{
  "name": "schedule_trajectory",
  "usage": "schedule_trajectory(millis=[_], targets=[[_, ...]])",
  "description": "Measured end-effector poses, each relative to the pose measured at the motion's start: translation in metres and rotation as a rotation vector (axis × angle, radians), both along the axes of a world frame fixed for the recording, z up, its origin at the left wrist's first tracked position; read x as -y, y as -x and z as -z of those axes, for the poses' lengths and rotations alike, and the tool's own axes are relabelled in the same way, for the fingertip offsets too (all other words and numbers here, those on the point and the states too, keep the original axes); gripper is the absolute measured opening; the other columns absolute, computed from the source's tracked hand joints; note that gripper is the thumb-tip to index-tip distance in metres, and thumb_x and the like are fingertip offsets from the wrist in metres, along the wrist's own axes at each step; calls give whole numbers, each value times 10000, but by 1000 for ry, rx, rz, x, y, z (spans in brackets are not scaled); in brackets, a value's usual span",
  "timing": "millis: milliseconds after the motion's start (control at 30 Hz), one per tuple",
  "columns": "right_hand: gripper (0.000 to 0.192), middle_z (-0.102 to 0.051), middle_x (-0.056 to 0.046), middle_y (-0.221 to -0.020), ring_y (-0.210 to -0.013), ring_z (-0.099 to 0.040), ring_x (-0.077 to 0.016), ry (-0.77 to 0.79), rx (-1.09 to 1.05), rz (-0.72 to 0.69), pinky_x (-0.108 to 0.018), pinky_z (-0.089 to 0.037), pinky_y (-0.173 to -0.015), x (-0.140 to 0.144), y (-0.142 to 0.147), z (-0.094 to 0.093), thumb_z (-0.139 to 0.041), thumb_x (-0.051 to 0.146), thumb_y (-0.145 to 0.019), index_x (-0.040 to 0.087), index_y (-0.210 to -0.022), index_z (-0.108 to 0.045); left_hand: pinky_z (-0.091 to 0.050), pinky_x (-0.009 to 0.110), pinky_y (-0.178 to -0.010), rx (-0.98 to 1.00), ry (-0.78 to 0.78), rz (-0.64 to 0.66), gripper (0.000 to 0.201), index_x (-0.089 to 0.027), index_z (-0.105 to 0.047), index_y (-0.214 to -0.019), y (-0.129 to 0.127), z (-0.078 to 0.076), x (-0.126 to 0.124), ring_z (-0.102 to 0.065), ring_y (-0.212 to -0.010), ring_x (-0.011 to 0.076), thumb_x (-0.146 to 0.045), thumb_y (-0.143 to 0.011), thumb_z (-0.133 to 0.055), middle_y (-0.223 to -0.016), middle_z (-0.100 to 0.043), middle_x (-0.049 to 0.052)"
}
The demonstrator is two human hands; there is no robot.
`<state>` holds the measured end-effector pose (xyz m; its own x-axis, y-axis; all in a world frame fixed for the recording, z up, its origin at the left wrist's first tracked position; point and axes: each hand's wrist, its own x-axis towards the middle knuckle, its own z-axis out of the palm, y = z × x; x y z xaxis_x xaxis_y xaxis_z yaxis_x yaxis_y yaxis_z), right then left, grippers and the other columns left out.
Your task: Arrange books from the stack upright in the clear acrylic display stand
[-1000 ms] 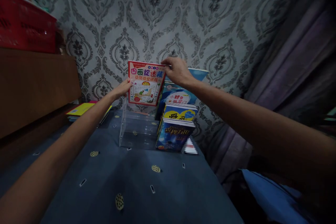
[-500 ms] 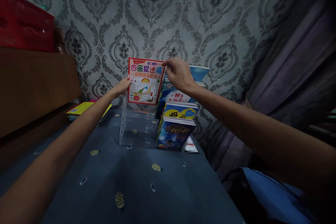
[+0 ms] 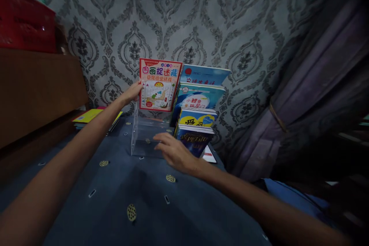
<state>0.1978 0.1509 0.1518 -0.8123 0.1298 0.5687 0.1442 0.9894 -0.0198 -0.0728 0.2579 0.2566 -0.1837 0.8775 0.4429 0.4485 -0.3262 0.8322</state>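
Note:
A red-bordered picture book (image 3: 160, 88) stands upright at the back of a clear acrylic rack (image 3: 135, 134). My left hand (image 3: 133, 93) grips the book's left edge, with the fingers partly hidden behind it. Lower down, my right hand (image 3: 174, 152) is in front of the rack with its fingers apart and nothing in them. Just right of that hand, a dark blue book (image 3: 196, 138) is in the front tier. Stepped up behind it are a yellow-and-blue book (image 3: 198, 117), a teal book (image 3: 201, 94) and a light blue book (image 3: 206, 73).
A flat pile of books with a yellow cover (image 3: 89, 116) lies left of the rack on the dark blue patterned cloth (image 3: 109, 207). Further left, a red basket (image 3: 27, 23) sits on a wooden cabinet (image 3: 43, 92). A tied purple curtain (image 3: 268, 127) hangs at the right.
My right hand has let go of the red-bordered book's upper right corner and come down in front of the rack. My left hand stays at the book's left edge.

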Motion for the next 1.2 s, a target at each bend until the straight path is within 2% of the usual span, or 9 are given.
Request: schedule_trajectory(millis=[167, 400, 567, 700, 833, 1067, 1200], targets=[[289, -676, -131, -1203, -1207, -606, -259, 156, -3, 4, -438, -594, -935, 28, -1, 55, -503, -10, -839, 209, -948, -656, -436, 231, -517, 21, -16, 17, 393, -190, -651, -1115, 0, 1, -2, -585, -685, 190, -265, -747, -537, -755, -618, 29], [317, -674, -102, -1204, -1206, -615, -227, 449, -120, 87, -434, -550, -1000, 52, -6, 115, -474, 21, -876, 221, -1031, -665, -430, 206, -512, -2, -5, 8, 369, -190, -618, -1137, -1, 0, -1, -570, -676, 166, -271, -791, -519, -806, -613, 29], [301, -681, -106, -1204, -1180, -623, -230, 552, -109, 113, -459, -514, -1031, 66, -11, 149, -490, 23, -875, 214, -1017, -674, -454, 231, -552, -8, -20, 34, 348, -196, -611, -1148, 0, 2, -2, -555, -650, 155, -291, -827, -515, -789, -588, 23], [291, -692, -104, -1195, -1151, -640, -232, 629, -118, 149, -475, -493, -1047, 74, -16, 164, -494, 32, -883, 220, -1007, -678, -451, 216, -552, -15, -33, 71, 383, -204, -605, -1196, 1, 5, -2, -557, -657, 145, -308, -841, -508, -833, -627, 33], [299, -702, -97, -1174, -1140, -647, -233, 684, -146, 160, -475, -495, -1038, 80, -20, 172, -475, 48, -896, 227, -998, -691, -469, 218, -565, 4, -23, 46, 410, -212, -588, -1239, 2, 6, -1, -584, -705, 157, -315, -851, -504, -886, -660, 49], [295, -734, -92, -1088, -1062, -677, -231, 775, -204, 179, -443, -508, -977, 82, -19, 171, -471, 60, -877, 221, -932, -713, -495, 226, -575, -18, -26, 59, 368, -198, -596, -1188, 2, 9, 3, -626, -752, 170, -246, -838, -493, -906, -671, 47], [295, -746, -94, -1048, -1021, -688, -228, 795, -226, 168, -416, -519, -924, 80, -19, 168, -468, 56, -865, 215, -895, -715, -526, 225, -609, -29, -105, 51, 337, -183, -581, -1121, 9, 11, 4, -652, -854, 173, -202, -791, -515, -962, -670, 39]])
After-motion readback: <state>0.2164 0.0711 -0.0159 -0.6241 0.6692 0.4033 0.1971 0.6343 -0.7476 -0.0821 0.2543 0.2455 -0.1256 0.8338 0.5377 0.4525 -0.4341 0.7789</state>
